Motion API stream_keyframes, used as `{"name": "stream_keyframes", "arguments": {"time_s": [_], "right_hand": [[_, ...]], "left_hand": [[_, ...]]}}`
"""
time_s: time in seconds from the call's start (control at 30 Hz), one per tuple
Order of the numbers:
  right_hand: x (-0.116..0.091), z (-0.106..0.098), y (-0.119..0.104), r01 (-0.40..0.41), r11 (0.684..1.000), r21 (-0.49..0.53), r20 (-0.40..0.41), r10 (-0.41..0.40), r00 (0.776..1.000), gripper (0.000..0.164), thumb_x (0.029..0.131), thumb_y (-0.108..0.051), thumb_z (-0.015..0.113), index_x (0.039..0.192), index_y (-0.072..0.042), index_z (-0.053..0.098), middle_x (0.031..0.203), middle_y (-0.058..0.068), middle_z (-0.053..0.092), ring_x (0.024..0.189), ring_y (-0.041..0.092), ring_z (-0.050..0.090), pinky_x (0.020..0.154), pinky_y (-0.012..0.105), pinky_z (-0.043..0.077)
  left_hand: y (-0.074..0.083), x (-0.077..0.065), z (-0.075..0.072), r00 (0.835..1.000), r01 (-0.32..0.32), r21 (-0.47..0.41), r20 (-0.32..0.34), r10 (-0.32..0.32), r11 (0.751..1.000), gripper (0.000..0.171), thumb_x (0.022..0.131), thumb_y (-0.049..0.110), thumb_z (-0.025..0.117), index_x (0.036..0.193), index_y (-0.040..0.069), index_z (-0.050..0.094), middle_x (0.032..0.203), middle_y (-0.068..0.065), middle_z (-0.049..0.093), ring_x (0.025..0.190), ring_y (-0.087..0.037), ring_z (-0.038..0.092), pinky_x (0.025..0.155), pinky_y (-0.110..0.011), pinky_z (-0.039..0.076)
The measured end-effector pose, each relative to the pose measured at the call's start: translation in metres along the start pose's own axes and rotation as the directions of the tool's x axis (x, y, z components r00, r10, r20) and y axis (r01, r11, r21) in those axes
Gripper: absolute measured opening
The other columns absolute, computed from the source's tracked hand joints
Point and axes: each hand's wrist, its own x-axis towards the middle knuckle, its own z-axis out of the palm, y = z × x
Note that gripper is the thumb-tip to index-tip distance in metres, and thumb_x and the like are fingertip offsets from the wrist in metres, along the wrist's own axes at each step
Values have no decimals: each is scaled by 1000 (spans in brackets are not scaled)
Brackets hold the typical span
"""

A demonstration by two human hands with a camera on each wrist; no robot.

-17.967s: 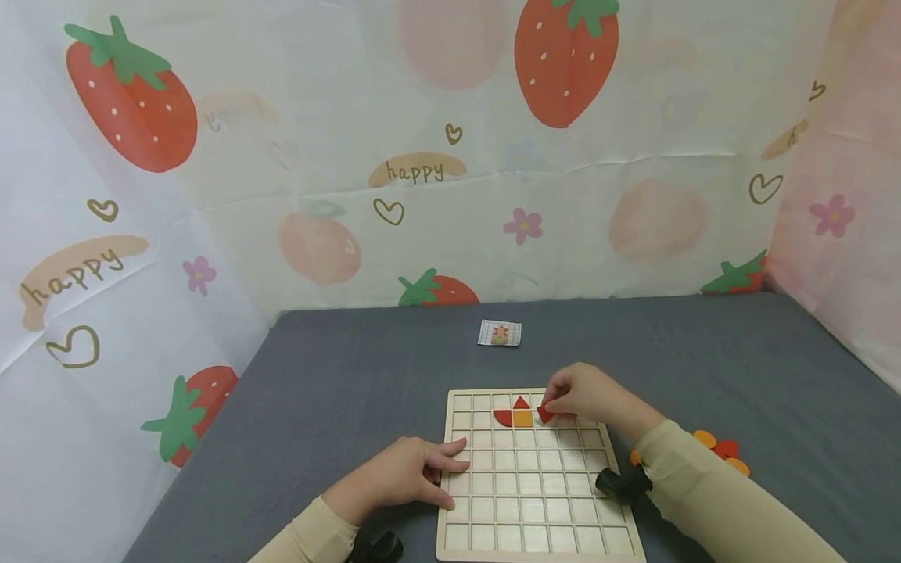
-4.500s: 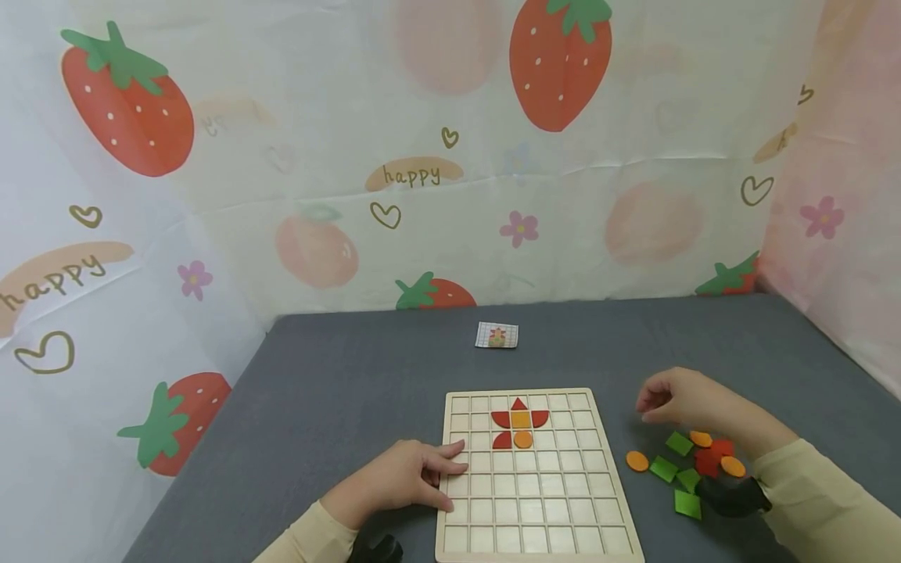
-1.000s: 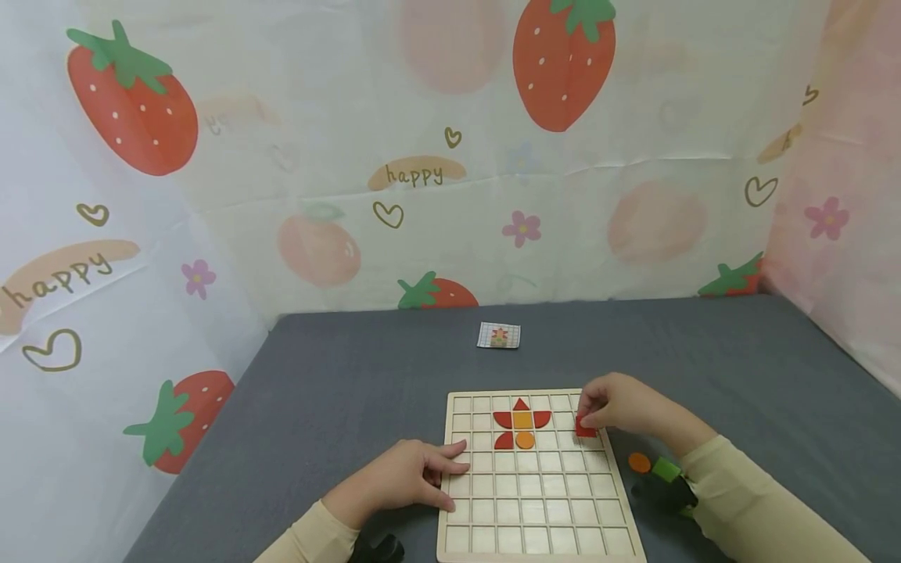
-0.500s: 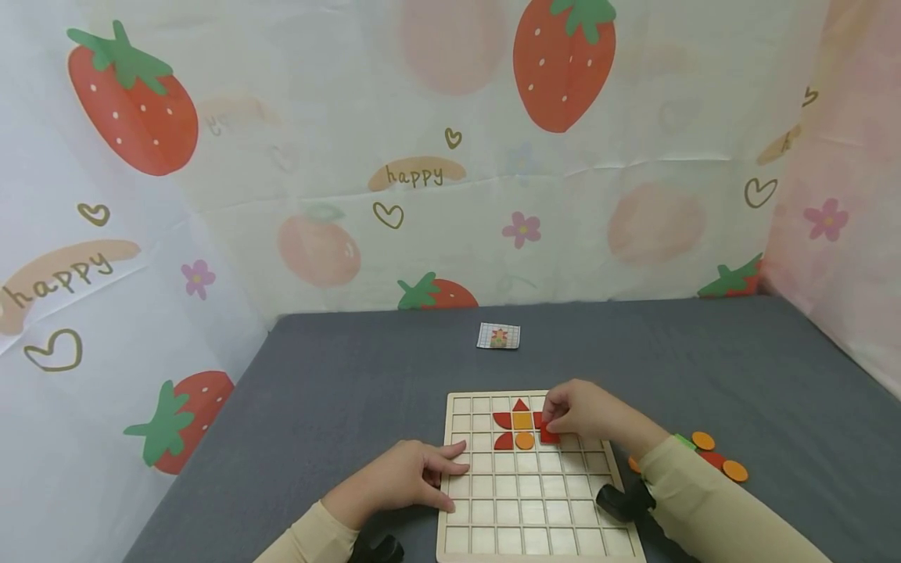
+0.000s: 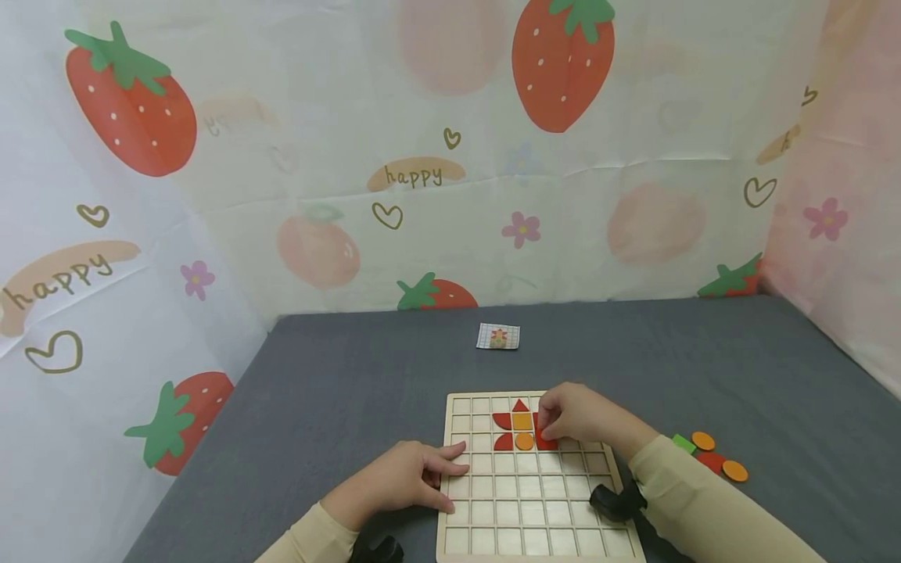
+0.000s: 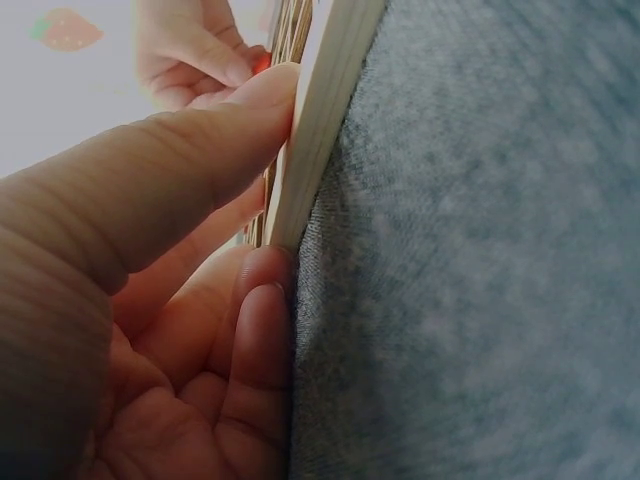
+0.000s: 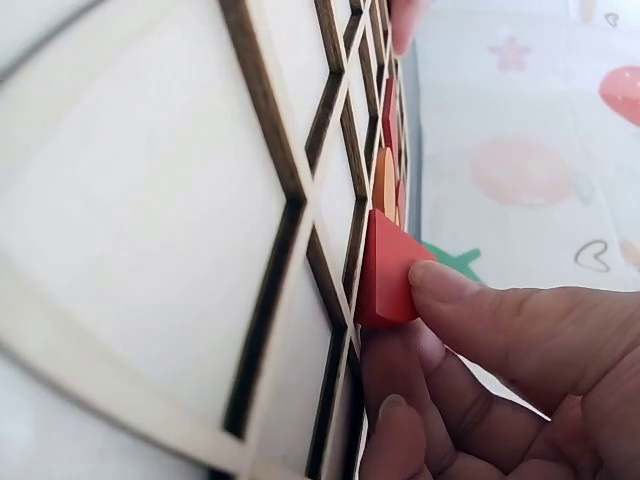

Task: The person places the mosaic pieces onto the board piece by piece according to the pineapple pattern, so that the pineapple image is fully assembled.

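A pale wooden grid board (image 5: 531, 512) lies on the grey cloth. Along its left edge my left hand (image 5: 415, 473) rests, fingers and thumb extended against the frame; the left wrist view shows the thumb pressing the board's side. My right hand (image 5: 587, 418) pinches a red quarter-circle tile (image 7: 395, 270) between thumb and fingers, tilted at the cell right of an orange round tile (image 5: 524, 442). On the board also sit a red triangle (image 5: 520, 406), an orange square (image 5: 522, 421) and red quarter-circle tiles (image 5: 503, 442). My hand partly hides the red tile above the pinched one.
Loose tiles lie right of the board: orange discs (image 5: 735, 471), a green square (image 5: 683, 444) and red ones (image 5: 711, 461), partly behind the right sleeve. A small pattern card (image 5: 498, 336) lies beyond the board. A strawberry-print curtain (image 5: 450, 234) stands behind.
My right hand went to the loose tiles and carried a red tile left to the cell beside the orange disc. Earlier, more tiles joined the pattern and green squares appeared. My left hand stayed put.
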Motion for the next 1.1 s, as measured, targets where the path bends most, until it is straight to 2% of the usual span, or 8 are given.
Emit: {"name": "stream_keyframes", "arguments": {"time_s": [0.43, 0.7, 0.9, 1.1], "right_hand": [[0, 3, -1, -31, 994, -102, -13, 30, 999, 23, 74, -1, 71, 58, -12, 60, 58, -5, 54, 61, 14, 45, 56, 29, 36], [0, -1, 0, -34, 992, -118, 6, 35, 999, 22, 75, -5, 73, 58, -11, 59, 60, -5, 55, 62, 14, 45, 58, 29, 36], [-7, -14, 4, -35, 998, -50, 33, 37, 999, 11, 79, -8, 69, 69, -12, 65, 67, -3, 59, 63, 15, 49, 57, 30, 41], [-21, -39, 12, -23, 1000, -18, 42, 24, 999, 2, 82, -10, 67, 79, -10, 66, 71, -1, 59, 66, 16, 52, 60, 32, 44]], "left_hand": [[0, -1, 1, 1000, -11, 12, -2, 11, 1000, 53, 66, 25, 81, 115, 20, 65, 134, 5, 48, 68, -2, 46, 61, -17, 39], [2, -2, 0, 1000, -26, 5, -5, 26, 1000, 54, 65, 24, 81, 115, 18, 65, 134, 3, 48, 87, 1, 55, 62, -17, 40], [0, -2, 1, 999, -32, 5, -6, 32, 999, 54, 65, 24, 81, 116, 18, 65, 134, 3, 48, 71, -1, 51, 61, -17, 40], [0, -1, 1, 1000, -28, 4, -5, 28, 1000, 53, 65, 24, 81, 115, 18, 65, 133, 3, 49, 77, 0, 53, 61, -17, 40]]}}
